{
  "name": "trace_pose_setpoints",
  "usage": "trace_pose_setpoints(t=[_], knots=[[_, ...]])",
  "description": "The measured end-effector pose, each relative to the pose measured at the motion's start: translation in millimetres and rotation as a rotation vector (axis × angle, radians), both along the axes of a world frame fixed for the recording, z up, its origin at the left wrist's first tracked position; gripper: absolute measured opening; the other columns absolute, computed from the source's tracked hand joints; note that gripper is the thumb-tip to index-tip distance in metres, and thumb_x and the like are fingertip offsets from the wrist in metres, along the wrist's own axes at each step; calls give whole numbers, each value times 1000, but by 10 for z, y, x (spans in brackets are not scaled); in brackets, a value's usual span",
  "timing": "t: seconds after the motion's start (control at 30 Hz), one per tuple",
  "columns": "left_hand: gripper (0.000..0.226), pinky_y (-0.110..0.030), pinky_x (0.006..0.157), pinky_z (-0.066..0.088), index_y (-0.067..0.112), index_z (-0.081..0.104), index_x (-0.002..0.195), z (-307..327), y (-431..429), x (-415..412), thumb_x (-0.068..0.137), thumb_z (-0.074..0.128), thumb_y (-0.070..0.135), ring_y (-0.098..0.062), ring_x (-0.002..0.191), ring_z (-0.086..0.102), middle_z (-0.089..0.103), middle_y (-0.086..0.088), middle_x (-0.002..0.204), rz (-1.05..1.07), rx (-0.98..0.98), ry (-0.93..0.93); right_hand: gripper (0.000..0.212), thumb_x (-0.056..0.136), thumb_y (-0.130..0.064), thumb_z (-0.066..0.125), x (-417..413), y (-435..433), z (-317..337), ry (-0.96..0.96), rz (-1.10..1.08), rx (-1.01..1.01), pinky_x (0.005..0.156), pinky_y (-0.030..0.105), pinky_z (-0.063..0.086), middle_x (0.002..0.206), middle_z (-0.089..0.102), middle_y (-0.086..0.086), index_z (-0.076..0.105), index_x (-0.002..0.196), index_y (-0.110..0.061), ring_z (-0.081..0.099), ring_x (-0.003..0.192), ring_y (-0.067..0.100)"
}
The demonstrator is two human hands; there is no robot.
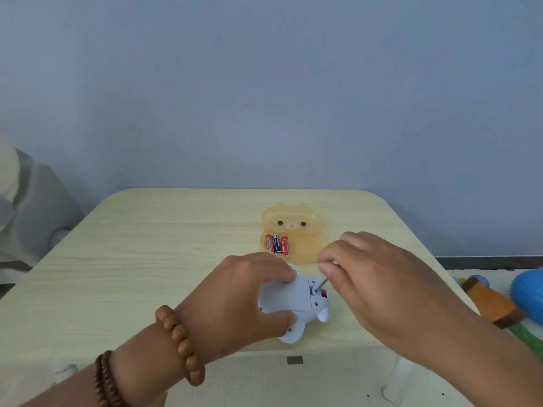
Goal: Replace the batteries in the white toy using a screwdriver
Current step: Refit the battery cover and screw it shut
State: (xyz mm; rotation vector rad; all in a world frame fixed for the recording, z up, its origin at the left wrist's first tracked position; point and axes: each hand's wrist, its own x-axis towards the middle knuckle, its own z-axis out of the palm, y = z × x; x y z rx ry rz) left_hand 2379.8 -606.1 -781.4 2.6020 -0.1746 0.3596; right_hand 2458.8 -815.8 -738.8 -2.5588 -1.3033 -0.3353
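The left hand (249, 292) is gripping the white toy (293, 304) on the table (147, 245) while the right hand (367, 274) is pinching the screwdriver (322, 284) into it.

No text is showing legibly; the print on the batteries (276, 244) in the far case (308, 254) is blurring.

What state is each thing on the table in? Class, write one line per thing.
white toy: lying on the table, gripped by the left hand.
screwdriver: pinched by the right hand, tip at the toy.
bear-shaped case: open.
batteries: three, lying in the case.
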Motion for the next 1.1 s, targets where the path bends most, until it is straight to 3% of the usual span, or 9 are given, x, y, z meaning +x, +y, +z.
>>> trace_pose_setpoints(t=[0.1,0.27,0.43,0.57,0.67,0.77,0.83,1.03,1.1], knots=[[53,-7,89,42,33,65,125,18,-22,-8,75,77,46,8,114,53,61,25,124,0,16,-14,14,104,-28,41,-59,120,98,-35,-40,-74,73,39,54,94,57,-9,52,111,-32,55,89,16],[51,-3,87,39,31,66,124,20,-42,-9,76,77,44,7,115,52,62,23,125,-5,27,-15,51,103,-17,44,-14,155,168,148,-11,-109,88,32,51,121,48,-22,30,142,-47,50,112,5],[53,-7,86,44,33,66,124,-11,9,13,73,78,46,8,112,55,62,24,123,8,-20,1,53,97,-9,46,-1,81,173,163,21,-204,79,28,50,108,36,-19,35,138,-41,41,93,3],[54,-6,85,44,33,67,123,-22,28,24,71,79,46,8,111,55,63,25,122,16,-31,11,29,108,-36,31,-7,95,157,86,-12,-200,83,34,51,106,50,-10,39,136,-30,51,98,12],[55,-8,86,45,34,66,123,-26,30,20,71,79,47,7,112,56,62,25,123,21,-34,11,26,108,-28,37,22,99,153,17,-23,-230,76,38,55,106,60,-9,40,133,-32,60,94,14],[55,-8,88,44,33,66,124,-12,11,25,72,79,46,8,113,54,61,25,124,15,-8,6,57,99,-11,51,52,106,163,72,16,-251,76,31,53,104,48,-21,26,135,-47,49,88,-8],[54,-11,89,45,32,66,124,0,-2,29,73,78,45,7,113,55,62,24,125,10,-3,3,63,95,-7,55,51,128,237,148,51,-219,75,30,52,98,44,-20,30,132,-51,48,87,-5],[48,-16,84,49,35,67,120,18,-22,34,74,76,45,4,108,57,63,23,118,1,-12,11,26,106,-41,36,-71,177,229,109,27,-267,83,36,54,112,51,-13,42,132,-37,56,102,12],[48,-15,85,48,34,67,120,18,-25,36,74,77,45,4,107,57,63,23,118,-2,-10,8,35,106,-50,22,-63,171,217,29,-27,-291,84,39,54,116,58,-10,45,126,-33,59,105,16]])
